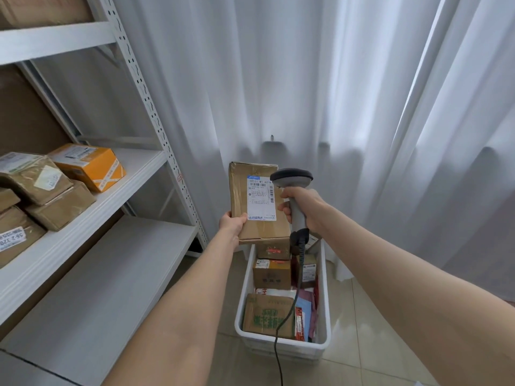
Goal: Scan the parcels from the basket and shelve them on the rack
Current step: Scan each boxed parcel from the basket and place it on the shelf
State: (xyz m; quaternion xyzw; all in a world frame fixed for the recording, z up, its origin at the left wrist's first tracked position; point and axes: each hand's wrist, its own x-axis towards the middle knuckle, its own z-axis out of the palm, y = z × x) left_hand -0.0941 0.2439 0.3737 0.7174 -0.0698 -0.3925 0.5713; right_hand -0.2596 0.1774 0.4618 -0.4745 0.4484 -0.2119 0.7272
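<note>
My left hand (232, 222) grips the lower left edge of a brown cardboard parcel (242, 196), held upright above the basket with its white shipping label facing me. My right hand (302, 206) grips the grey handle of a barcode scanner (292, 178), whose dark head sits just right of the label. Its black cable hangs down over the white basket (324, 310), which stands on the floor with several parcels inside. The white metal rack (156, 162) stands at the left.
The rack's middle shelf carries an orange box (89, 165) and several brown parcels (36, 176). The shelf below it (111, 274) shows a bare white board. White curtains (334, 93) hang behind the basket. Tiled floor (370, 344) lies to the basket's right.
</note>
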